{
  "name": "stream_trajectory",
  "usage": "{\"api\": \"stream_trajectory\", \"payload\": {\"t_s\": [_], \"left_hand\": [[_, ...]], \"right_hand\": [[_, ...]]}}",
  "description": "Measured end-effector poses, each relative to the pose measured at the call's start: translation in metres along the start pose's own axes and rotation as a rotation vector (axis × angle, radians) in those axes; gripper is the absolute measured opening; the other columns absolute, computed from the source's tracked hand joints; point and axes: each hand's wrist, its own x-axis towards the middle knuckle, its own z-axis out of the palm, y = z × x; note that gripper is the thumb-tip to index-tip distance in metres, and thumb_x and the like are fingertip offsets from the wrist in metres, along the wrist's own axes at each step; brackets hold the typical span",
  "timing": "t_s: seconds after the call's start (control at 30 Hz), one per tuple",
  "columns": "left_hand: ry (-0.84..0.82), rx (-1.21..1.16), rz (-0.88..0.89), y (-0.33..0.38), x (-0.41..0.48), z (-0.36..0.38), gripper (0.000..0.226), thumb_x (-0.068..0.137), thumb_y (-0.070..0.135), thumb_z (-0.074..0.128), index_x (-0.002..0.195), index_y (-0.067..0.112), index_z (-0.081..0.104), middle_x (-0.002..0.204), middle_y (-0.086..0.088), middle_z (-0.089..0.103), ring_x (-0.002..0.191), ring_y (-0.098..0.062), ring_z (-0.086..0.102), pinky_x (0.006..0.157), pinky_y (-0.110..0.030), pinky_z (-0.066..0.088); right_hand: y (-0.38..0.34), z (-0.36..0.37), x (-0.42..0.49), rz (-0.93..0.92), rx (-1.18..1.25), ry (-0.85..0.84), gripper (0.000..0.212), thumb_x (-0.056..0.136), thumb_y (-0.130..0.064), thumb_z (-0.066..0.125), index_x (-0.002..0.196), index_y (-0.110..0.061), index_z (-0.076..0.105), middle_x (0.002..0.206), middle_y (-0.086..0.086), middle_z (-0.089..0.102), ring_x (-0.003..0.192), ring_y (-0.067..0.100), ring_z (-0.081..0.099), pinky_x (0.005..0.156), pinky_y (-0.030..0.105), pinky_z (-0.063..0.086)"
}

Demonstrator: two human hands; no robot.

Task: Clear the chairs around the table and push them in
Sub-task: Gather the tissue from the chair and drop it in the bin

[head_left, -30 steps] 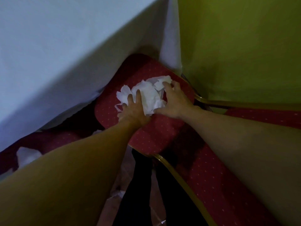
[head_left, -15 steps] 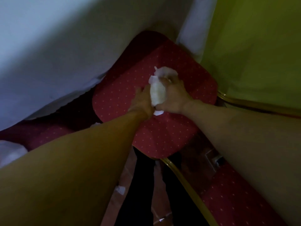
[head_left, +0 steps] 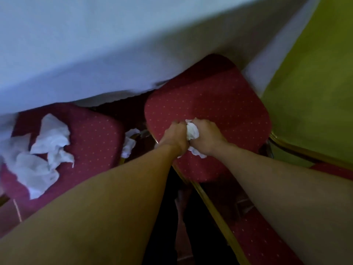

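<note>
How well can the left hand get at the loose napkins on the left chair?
Probably not yet: the left hand and the right hand both grip a wad of napkins at the right chair. Nothing stands between it and the loose napkins on the left chair, so it need only let go.

The left arm [head_left: 99,197] and right arm [head_left: 286,180] stretch forward, bare, and converge at the wrists. The left hand [head_left: 174,137] and right hand [head_left: 207,137] press together knuckles-up. Their fingers are curled round a tissue [head_left: 192,131] squeezed between them.
</note>
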Motion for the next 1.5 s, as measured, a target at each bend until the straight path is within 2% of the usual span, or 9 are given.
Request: {"api": "stream_trajectory", "payload": {"t_s": [0.23, 0.4, 0.6, 0.87, 1.03, 1.2, 1.3, 1.4, 1.5], "left_hand": [[0.146, -0.112, -0.055, -0.044, -0.058, -0.016, 0.072, 0.078, 0.012, 0.081, 0.14, 0.009, 0.044, 0.136, -0.012, 0.042, 0.12, -0.033, 0.054, 0.097, -0.04, 0.048], [0.29, -0.156, -0.085, -0.102, -0.093, -0.027, 0.058, 0.084, 0.006, 0.071, 0.136, 0.007, 0.044, 0.133, -0.014, 0.043, 0.114, -0.032, 0.056, 0.086, -0.032, 0.044], [0.388, -0.167, -0.249, -0.199, -0.133, -0.049, 0.041, 0.086, 0.008, 0.067, 0.126, 0.005, 0.055, 0.128, -0.015, 0.043, 0.106, -0.034, 0.058, 0.079, -0.034, 0.045], [0.59, -0.181, -0.445, -0.338, -0.146, -0.073, 0.045, 0.083, 0.028, 0.073, 0.121, 0.008, 0.061, 0.131, -0.018, 0.043, 0.119, -0.035, 0.045, 0.091, -0.044, 0.051], [0.557, -0.198, -0.568, -0.395, -0.135, -0.083, 0.068, 0.081, 0.043, 0.073, 0.14, 0.021, 0.047, 0.157, -0.015, 0.014, 0.146, -0.038, 0.012, 0.104, -0.056, 0.041], [0.346, -0.34, -0.702, -0.429, -0.116, -0.081, 0.106, 0.073, 0.041, 0.085, 0.154, 0.04, 0.017, 0.162, -0.01, -0.028, 0.148, -0.041, -0.024, 0.112, -0.072, 0.017], [0.337, -0.412, -0.667, -0.45, -0.103, -0.062, 0.104, 0.071, 0.043, 0.084, 0.151, 0.037, 0.018, 0.163, -0.01, 0.001, 0.149, -0.043, 0.001, 0.11, -0.064, 0.03], [0.45, -0.275, -0.527, -0.459, -0.096, -0.052, 0.058, 0.085, 0.027, 0.071, 0.136, 0.019, 0.045, 0.134, -0.006, 0.048, 0.129, -0.033, 0.04, 0.101, -0.045, 0.042], [0.412, -0.4, -0.429, -0.451, -0.103, -0.052, 0.028, 0.092, 0.005, 0.06, 0.12, 0.009, 0.062, 0.114, -0.009, 0.064, 0.105, -0.025, 0.062, 0.088, -0.034, 0.053]], "right_hand": [[-0.057, 0.025, -0.013, -0.151, -0.099, -0.043, 0.038, 0.08, -0.024, 0.074, 0.117, -0.023, 0.068, 0.099, -0.006, 0.069, 0.088, 0.014, 0.068, 0.071, 0.027, 0.055], [-0.109, 0.066, -0.013, -0.259, -0.161, -0.11, 0.021, 0.076, -0.021, 0.073, 0.097, -0.025, 0.069, 0.09, -0.005, 0.066, 0.081, 0.014, 0.064, 0.068, 0.026, 0.049], [-0.183, 0.136, -0.006, -0.304, -0.145, -0.197, 0.059, 0.075, -0.019, 0.081, 0.13, -0.023, 0.061, 0.121, -0.003, 0.043, 0.096, 0.016, 0.057, 0.066, 0.02, 0.047], [-0.296, 0.225, 0.037, -0.421, -0.287, -0.222, 0.096, 0.073, -0.029, 0.086, 0.152, -0.027, 0.03, 0.159, 0.008, 0.006, 0.142, 0.029, 0.027, 0.106, 0.037, 0.044], [-0.341, 0.259, 0.066, -0.344, -0.378, -0.221, 0.113, 0.068, -0.036, 0.091, 0.154, -0.04, 0.017, 0.166, 0.006, -0.015, 0.15, 0.032, 0.012, 0.111, 0.043, 0.038], [-0.343, 0.288, 0.084, -0.355, -0.472, -0.337, 0.116, 0.069, -0.04, 0.089, 0.157, -0.042, 0.013, 0.167, 0.003, 0.0, 0.149, 0.036, 0.014, 0.117, 0.049, 0.032], [-0.339, 0.301, 0.087, -0.358, -0.565, -0.337, 0.101, 0.071, -0.043, 0.087, 0.154, -0.037, 0.029, 0.161, 0.0, 0.017, 0.142, 0.032, 0.019, 0.112, 0.046, 0.035], [-0.336, 0.322, 0.086, -0.353, -0.597, -0.307, 0.065, 0.078, -0.031, 0.082, 0.137, -0.028, 0.053, 0.147, 0.002, 0.037, 0.13, 0.029, 0.037, 0.095, 0.032, 0.041], [-0.345, 0.331, 0.074, -0.266, -0.6, -0.384, 0.039, 0.082, -0.012, 0.079, 0.117, -0.006, 0.063, 0.114, 0.009, 0.063, 0.102, 0.026, 0.063, 0.08, 0.033, 0.055]]}}
